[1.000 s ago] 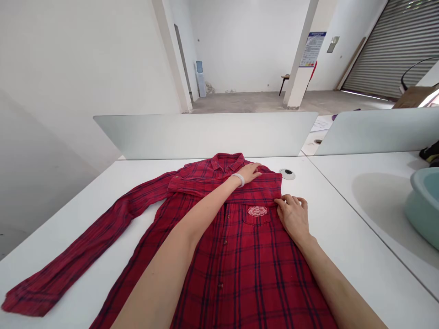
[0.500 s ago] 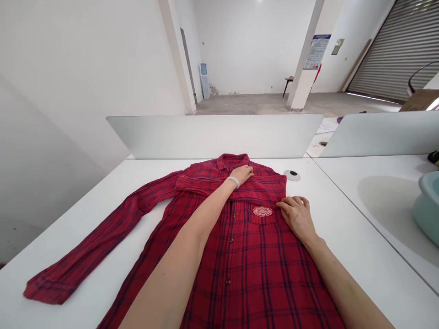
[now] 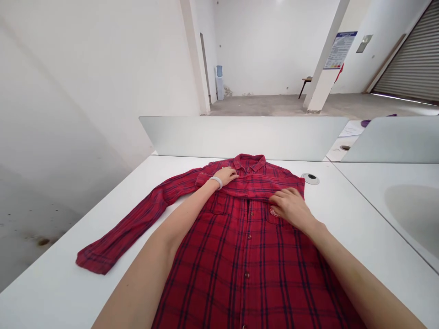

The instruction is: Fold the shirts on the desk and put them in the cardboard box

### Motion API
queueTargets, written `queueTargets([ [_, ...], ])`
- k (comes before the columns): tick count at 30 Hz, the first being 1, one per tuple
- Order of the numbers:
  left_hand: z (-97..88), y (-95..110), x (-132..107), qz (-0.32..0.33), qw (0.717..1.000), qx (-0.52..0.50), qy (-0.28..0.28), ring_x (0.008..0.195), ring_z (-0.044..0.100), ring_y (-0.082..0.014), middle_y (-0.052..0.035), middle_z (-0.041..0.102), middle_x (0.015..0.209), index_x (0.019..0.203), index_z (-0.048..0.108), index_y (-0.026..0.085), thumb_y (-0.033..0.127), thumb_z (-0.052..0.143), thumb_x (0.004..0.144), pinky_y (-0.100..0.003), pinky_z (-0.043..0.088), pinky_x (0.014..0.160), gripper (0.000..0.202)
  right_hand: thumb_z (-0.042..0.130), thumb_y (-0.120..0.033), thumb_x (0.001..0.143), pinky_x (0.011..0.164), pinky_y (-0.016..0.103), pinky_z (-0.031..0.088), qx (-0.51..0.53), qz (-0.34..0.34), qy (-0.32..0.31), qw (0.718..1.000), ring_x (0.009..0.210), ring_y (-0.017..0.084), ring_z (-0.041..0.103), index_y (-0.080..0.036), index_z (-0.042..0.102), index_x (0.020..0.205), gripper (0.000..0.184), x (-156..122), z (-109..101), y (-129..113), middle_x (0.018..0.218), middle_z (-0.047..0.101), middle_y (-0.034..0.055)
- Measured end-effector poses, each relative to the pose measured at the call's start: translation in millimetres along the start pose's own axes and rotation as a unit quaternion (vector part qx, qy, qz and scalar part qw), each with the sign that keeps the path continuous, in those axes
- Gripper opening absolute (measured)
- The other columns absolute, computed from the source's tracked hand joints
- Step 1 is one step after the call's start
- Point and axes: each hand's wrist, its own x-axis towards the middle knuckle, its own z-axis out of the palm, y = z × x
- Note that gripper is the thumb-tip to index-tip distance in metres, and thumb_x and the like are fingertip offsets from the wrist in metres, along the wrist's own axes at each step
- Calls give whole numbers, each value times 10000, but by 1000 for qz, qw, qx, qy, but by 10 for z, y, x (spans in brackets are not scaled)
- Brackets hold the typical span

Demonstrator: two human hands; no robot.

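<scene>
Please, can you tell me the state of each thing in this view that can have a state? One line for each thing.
Red plaid shirt: lying flat on the white desk, buttoned down the front
Stretched sleeve: laid out straight, cuff on the desk
Folded sleeve: folded across the chest
Left hand: open, flat on the folded sleeve
Right hand: open, fingers on the folded sleeve's lower edge
White bangle: on the left wrist
Roller shutter: down

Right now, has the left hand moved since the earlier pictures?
Yes: the left hand sits farther left of the round desk grommet than before.
</scene>
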Motion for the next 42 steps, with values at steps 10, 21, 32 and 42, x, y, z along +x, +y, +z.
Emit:
queueTargets([
  [10, 186, 111, -86, -52, 998, 22, 42, 962, 598, -203, -47, 636, 1031, 952, 607, 208, 413, 406, 957, -322, 439, 850, 287, 466, -79, 841, 766, 282, 388, 31, 46, 14, 998, 897, 195, 538, -165, 611, 970, 212, 509, 356, -533, 933, 606, 79],
  [21, 85, -13, -77, -59, 998, 25, 7, 939, 610, -196, -45, 612, 1068, 988, 590, 220, 460, 383, 957, -291, 448, 781, 319, 455, -44, 794, 784, 271, 412, 156, -7, 56, 986, 822, 177, 524, -164, 620, 883, 223, 453, 566, -375, 863, 572, 61],
  [32, -172, -705, -494, -145, 988, 38, 29, 1012, 583, -217, -79, 595, 1132, 1088, 588, 211, 440, 497, 914, -305, 437, 849, 301, 438, -59, 765, 759, 280, 417, 208, 2, 82, 975, 806, 177, 533, -183, 591, 844, 212, 457, 643, -339, 849, 563, 52],
  [42, -476, -1425, -1233, -303, 944, 3, 126, 1014, 598, -222, -132, 588, 1153, 1158, 601, 149, 412, 414, 930, -331, 408, 957, 395, 444, -62, 748, 748, 275, 415, 214, 5, 94, 972, 786, 173, 529, -183, 589, 834, 207, 463, 666, -337, 829, 556, 48],
])
